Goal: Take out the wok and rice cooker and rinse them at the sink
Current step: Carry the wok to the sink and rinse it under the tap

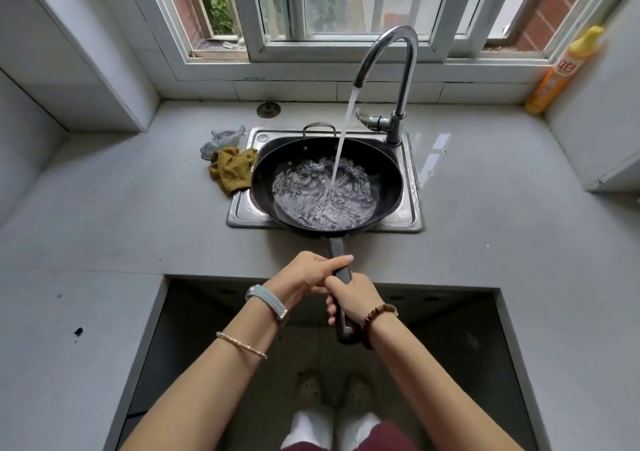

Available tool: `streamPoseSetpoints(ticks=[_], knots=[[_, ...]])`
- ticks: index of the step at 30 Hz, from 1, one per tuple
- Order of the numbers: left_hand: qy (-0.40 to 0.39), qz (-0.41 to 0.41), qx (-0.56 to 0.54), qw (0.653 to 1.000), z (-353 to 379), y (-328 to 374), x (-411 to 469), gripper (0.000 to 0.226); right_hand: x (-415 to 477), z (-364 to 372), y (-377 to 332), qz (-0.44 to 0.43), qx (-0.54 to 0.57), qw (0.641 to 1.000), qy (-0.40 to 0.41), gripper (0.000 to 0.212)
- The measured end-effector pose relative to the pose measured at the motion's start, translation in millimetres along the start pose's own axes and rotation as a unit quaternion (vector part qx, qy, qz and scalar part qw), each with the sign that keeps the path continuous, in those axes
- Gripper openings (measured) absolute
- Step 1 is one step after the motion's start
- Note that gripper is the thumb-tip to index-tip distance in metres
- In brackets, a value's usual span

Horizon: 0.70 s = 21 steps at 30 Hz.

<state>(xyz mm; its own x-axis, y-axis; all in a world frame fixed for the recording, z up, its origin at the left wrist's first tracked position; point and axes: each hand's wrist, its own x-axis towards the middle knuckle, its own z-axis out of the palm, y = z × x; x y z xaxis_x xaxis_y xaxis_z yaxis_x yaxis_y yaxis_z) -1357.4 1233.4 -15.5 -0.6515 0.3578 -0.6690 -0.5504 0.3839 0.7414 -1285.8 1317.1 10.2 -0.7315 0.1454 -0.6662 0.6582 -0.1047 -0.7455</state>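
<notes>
In the sink (242,215) at twelve o'clock from the person, the wok (384,173) is seated across the basin. Water from the tap (391,69) is being poured straight into the bowl, and a churning pool is spread over the bottom.

The handle (336,248) is clasped by both hands. The left hand (308,274) is wrapped round it nearer the bowl, and the right hand (351,298) is curled round it just behind, toward six o'clock. Neither hand is slack, and both are closed firmly on that handle.

The wok's long axis is run from twelve to six o'clock. The bowl is set at twelve and the handle is pointed back at six, out over the counter edge toward the body. A small loop handle is seen on the far rim at twelve o'clock. The bowl looks roughly level, mouth up.

For a good rinse, the water is best swirled up the walls by a gentle rocking through the handle. It should then be tipped into the basin rather than over the front rim, which is overlapped by the wok. The water's weight will likely be felt at the handle, so the two-handed grip is judged wise.

A mustard cloth (232,170) and a silvery scrubber (221,139) are lying at the sink's ten o'clock corner, handy if wiping is wanted. The rice cooker is not in view.
</notes>
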Motion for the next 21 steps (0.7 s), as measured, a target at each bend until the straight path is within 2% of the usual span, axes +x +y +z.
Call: streamPoseSetpoints(ticks=[5, 11, 21], knots=[[-0.002, 0.001, 0.001, 1.0, 2.0, 4.3, 0.8, 0.048, 3.0, -2.9, -2.9, 0.006, 0.002, 1.0, -0.009, 0.014], [-0.02, -0.02, 0.025, 0.999, 3.4, -22.1, 6.0, 0.048, -0.4, -2.7, 27.3, 0.009, -0.04, 0.999, -0.008, 0.021], [-0.043, -0.034, 0.001, 0.998, 4.8, -24.5, -1.7, 0.035, -2.5, 1.4, 37.3, 0.0, -0.044, 0.999, -0.007, 0.023]])
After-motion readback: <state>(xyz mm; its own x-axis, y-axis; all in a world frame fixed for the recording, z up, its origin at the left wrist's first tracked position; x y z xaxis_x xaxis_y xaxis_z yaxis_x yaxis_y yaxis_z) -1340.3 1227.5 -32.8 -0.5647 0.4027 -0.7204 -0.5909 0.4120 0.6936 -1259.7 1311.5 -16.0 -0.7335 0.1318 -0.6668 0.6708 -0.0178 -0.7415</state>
